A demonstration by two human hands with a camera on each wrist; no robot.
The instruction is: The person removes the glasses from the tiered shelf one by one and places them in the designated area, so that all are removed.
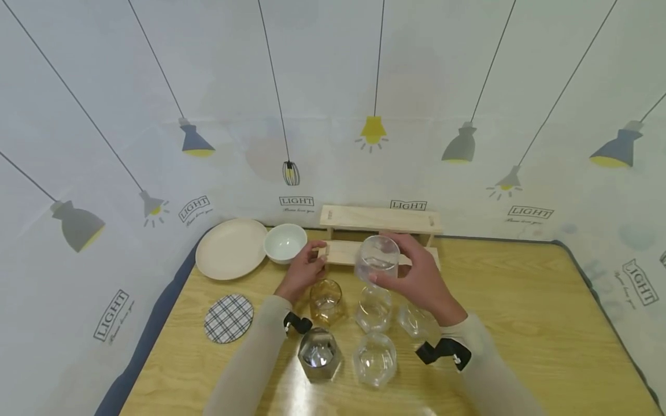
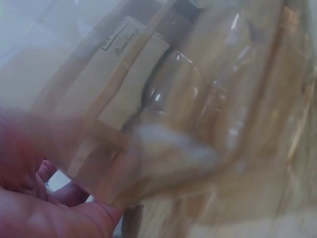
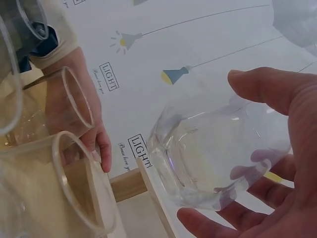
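Observation:
My right hand (image 1: 422, 278) grips a clear faceted glass (image 1: 378, 259) between thumb and fingers, above the lower step of a small two-step wooden shelf (image 1: 382, 217). In the right wrist view, the fingers show through the glass (image 3: 208, 158). My left hand (image 1: 303, 274) holds the left end of that lower step with curled fingers. Just in front of this hand stands an amber glass (image 1: 326, 303), which fills much of the left wrist view. Nearer me are a smoky grey glass (image 1: 318, 355) and clear glasses (image 1: 374, 361), one partly hidden by my right forearm.
A beige plate (image 1: 229, 248) and a white bowl (image 1: 285, 242) sit at the back left. The checked round coaster (image 1: 229, 319) lies left of my left forearm. Behind the wooden table (image 1: 520, 300) hangs a lamp-printed cloth (image 1: 333, 86).

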